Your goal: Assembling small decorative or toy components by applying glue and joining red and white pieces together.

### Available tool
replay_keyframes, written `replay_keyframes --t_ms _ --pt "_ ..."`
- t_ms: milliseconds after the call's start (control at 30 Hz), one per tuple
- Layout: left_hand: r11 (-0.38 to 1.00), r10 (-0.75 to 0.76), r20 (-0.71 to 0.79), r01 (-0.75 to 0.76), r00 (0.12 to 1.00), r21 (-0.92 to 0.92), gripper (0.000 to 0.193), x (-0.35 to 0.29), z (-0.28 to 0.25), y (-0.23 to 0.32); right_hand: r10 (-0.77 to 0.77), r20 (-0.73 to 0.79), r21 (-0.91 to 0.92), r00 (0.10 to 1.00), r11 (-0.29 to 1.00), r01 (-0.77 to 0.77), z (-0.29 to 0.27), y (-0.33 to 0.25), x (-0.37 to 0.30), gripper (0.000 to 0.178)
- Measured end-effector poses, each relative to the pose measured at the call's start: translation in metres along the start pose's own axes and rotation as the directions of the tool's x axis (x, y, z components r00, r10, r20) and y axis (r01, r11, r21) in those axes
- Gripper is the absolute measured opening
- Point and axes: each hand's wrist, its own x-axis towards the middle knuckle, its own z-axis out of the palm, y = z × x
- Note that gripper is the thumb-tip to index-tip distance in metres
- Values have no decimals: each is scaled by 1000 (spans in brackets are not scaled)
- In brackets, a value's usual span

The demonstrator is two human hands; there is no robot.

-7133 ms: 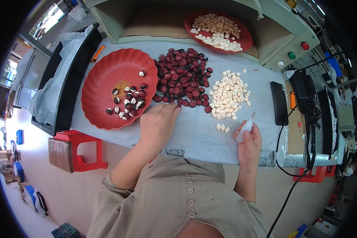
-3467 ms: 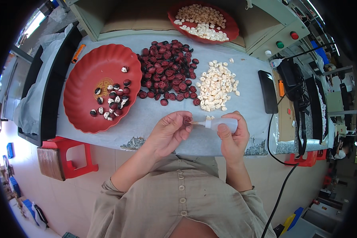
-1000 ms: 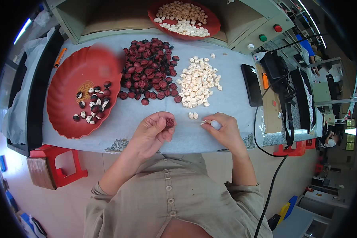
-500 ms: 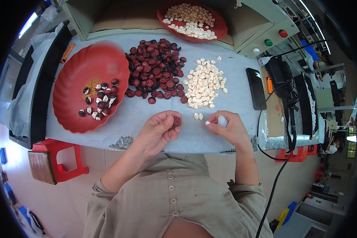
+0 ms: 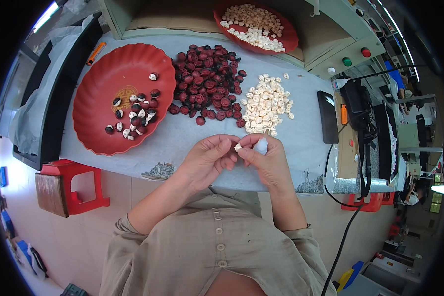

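Observation:
My left hand (image 5: 207, 160) is closed in a pinch in front of me above the near table edge. The dark red cup-shaped piece seen in it earlier is hidden by its fingers now. My right hand (image 5: 267, 163) pinches a small white piece (image 5: 238, 147) at its fingertips, right against the left fingers. A small translucent bottle (image 5: 261, 145) with a thin tip is tucked in the same right hand. Beyond the hands lie a heap of dark red cup-like pieces (image 5: 202, 81) and a smaller heap of creamy white pieces (image 5: 266, 104).
At left a red scalloped bowl (image 5: 96, 93) holds several red-and-white pieces. A second red bowl (image 5: 293, 42) of white pieces stands in the cabinet opening. On the right are a black phone (image 5: 328, 116), an orange cutter (image 5: 344, 114) and cables. A black tray (image 5: 59, 93) borders the left.
My right hand has moved left, bringing the white piece to the left fingers. The dark red piece has gone out of sight. The whole view has shifted slightly.

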Motion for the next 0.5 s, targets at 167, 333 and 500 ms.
replay_keyframes --t_ms 167,333,500 --pt "999 -10 -17 11 1000 36 26 0 3 1 -15 22 -67 1000 998 16 -1 -2 1 15" --pt "999 -5 -14 6 1000 42 25 0 4 1 -83 -1 -206 997 975 81 1 -4 2 17" --pt "999 2 -14 -1 1000 42 25 0 4 1 -103 35 -362 994 926 108 -2 -7 2 14"
